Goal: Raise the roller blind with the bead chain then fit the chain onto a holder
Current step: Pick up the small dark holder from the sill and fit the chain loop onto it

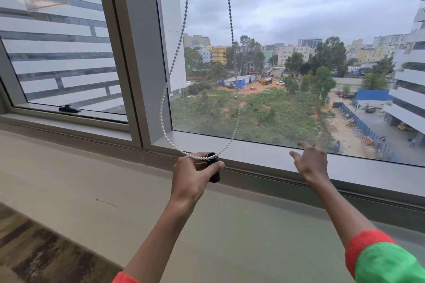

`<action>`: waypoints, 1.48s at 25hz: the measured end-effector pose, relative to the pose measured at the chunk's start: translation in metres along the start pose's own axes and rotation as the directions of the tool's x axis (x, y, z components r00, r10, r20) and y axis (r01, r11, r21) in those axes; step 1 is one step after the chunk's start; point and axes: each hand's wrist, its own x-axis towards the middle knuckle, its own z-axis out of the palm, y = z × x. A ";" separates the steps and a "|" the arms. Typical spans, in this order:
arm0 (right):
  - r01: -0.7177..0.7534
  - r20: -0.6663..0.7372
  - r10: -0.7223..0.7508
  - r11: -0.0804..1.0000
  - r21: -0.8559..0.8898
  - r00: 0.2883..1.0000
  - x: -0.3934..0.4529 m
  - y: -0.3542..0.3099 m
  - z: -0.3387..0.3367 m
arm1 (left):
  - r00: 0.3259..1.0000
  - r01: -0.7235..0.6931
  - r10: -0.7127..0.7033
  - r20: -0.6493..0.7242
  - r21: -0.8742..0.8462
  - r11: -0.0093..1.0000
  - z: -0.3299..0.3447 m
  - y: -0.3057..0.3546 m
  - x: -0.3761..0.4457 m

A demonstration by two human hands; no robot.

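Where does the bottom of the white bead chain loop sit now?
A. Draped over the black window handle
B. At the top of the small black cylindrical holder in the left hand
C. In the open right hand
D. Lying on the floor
B: the white bead chain loop reaches its lowest point at the top of the small black cylindrical holder, gripped by the left hand; the right hand is open and apart from it.

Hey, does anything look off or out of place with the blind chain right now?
Nothing looks damaged. The bead chain hangs in a slack loop, its bottom at the black holder gripped by the left hand. The right hand is open, touching nothing.
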 end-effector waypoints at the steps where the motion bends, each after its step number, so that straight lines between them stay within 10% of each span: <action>1: -0.001 0.017 0.001 1.000 0.002 1.000 0.001 0.001 0.003 | 1.000 -0.003 0.003 -0.001 0.001 1.000 0.000 0.000 0.001; 18: 0.006 0.071 -0.018 0.986 0.168 0.997 0.002 -0.005 0.013 | 0.998 -0.054 0.056 -0.031 0.045 0.998 -0.009 -0.005 0.009; 22: -0.096 0.322 -0.214 0.679 0.728 0.922 -0.035 -0.068 -0.015 | 0.997 -0.064 0.065 -0.030 0.044 0.997 -0.007 -0.005 0.010; 26: -0.104 0.387 -0.473 0.520 0.848 0.792 -0.064 -0.128 -0.047 | 0.998 -0.060 0.060 -0.036 0.016 0.998 -0.006 -0.003 0.010; 37: 0.335 0.375 -0.619 0.733 0.592 0.690 -0.076 -0.171 -0.052 | 0.994 -0.105 0.105 0.037 0.000 0.994 -0.012 -0.002 0.012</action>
